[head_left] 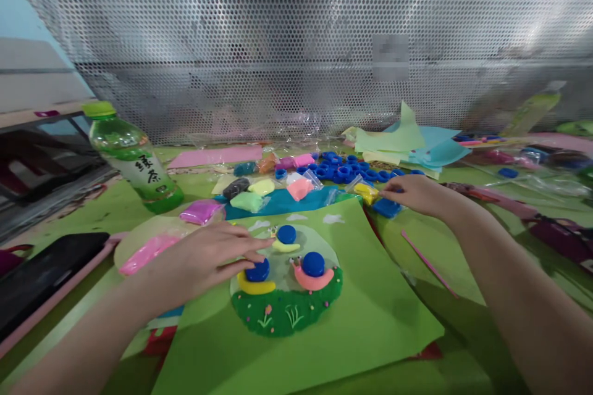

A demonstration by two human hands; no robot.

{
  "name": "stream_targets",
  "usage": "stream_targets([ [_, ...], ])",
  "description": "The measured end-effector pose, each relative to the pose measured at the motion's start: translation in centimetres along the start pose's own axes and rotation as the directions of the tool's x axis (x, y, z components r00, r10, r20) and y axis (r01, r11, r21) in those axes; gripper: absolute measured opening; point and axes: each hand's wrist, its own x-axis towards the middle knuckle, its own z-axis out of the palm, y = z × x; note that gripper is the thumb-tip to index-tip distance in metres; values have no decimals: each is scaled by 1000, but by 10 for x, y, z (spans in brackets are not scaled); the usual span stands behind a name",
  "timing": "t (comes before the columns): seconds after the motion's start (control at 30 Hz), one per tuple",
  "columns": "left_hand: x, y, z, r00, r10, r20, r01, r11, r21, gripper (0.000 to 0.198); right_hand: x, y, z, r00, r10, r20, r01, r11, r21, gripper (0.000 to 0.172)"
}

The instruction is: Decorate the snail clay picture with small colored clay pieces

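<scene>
A green sheet of paper (370, 296) bears a clay picture of snails with blue bottle caps as shells. The pink snail (309, 280) and the small pale yellow snail (286, 247) lie beside the darker yellow snail (257, 286). My left hand (208, 256) reaches over the sheet with its fingers stretched out, fingertips on the blue cap (257, 270) of the darker yellow snail. Below the snails is dark green clay grass (287, 311) with dots and flowers. Past the sheet's far right corner, my right hand (412, 190) pinches the end of a yellow clay packet (367, 192).
Several clay packets (252, 200) and a heap of blue caps (343, 168) lie behind the sheet. A green tea bottle (139, 166) and a black phone (46, 281) are at left. A perforated metal panel (287, 43) stands behind; a pink stick (428, 262) lies right.
</scene>
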Motion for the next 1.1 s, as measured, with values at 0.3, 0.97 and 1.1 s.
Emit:
stream_targets([
  [0.3,1,-3,3,1000,7,-17,-7,1000,-24,33,0,0,0,1000,-5,-13,5,1000,-10,29],
  [0.97,21,32,19,993,122,3,-122,993,3,61,0,-1,1,999,-38,-27,38,999,-16,29],
  [1.1,22,34,19,990,143,-7,-142,988,53,65,0,0,2,998,-39,-42,39,999,-2,29],
])
